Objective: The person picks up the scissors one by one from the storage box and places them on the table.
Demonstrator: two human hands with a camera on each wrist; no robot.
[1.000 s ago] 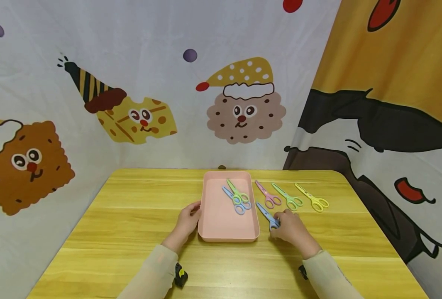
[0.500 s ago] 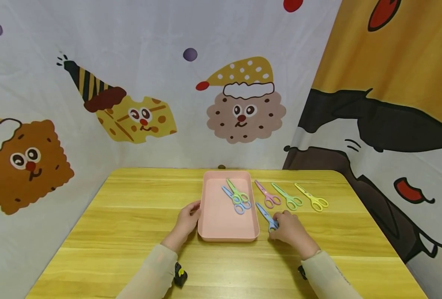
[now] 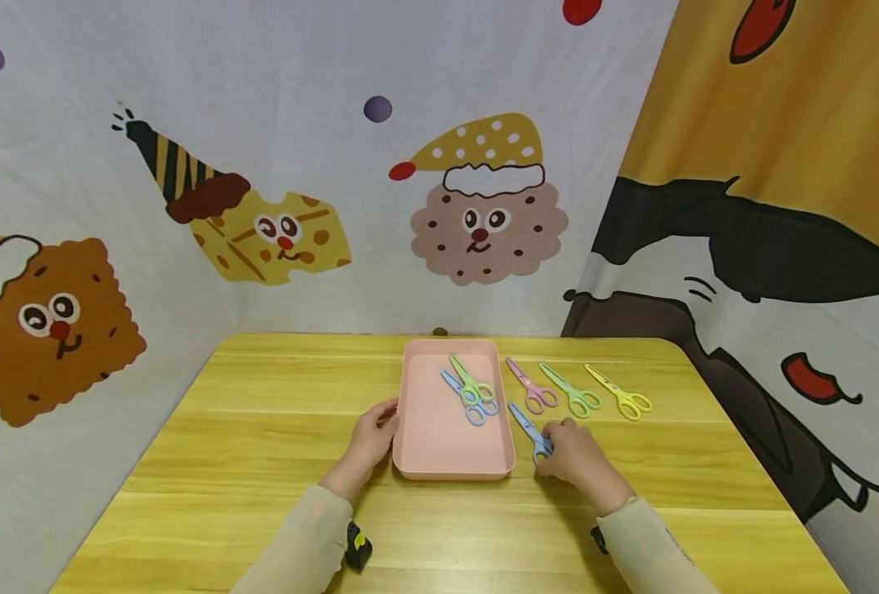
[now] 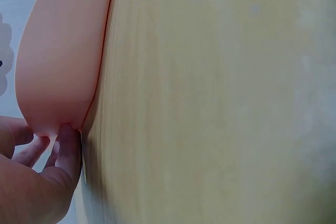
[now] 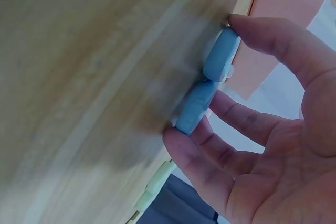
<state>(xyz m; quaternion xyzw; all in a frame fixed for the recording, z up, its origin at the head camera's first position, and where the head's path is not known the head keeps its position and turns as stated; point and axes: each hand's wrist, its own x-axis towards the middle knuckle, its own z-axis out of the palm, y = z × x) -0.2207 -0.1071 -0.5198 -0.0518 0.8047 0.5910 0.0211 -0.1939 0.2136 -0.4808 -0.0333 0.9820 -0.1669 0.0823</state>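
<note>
In the head view my right hand [image 3: 577, 460] pinches the handles of blue scissors [image 3: 526, 427], beside the pink tray's right wall. The right wrist view shows thumb and fingertips on opposite sides of the blue handle loops [image 5: 210, 80], close over the wood. My left hand [image 3: 368, 441] touches the outside of the pink tray's [image 3: 446, 462] left wall with relaxed, bent fingers. Its fingertips [image 4: 67, 132] meet that wall in the left wrist view. Inside the tray, light green scissors [image 3: 469, 375] lie across another blue pair [image 3: 451, 383].
Pink scissors [image 3: 533, 392], green scissors [image 3: 569, 389] and yellow scissors [image 3: 617, 392] lie in a row right of the tray, blades pointing away. The wooden table [image 3: 283, 396] ends at a cartoon-print cloth [image 3: 320, 313] behind.
My right hand and the blue scissors' handles have shifted very slightly leftward, while the blade tip stays almost in place. The left hand and tray look nearly unchanged.
</note>
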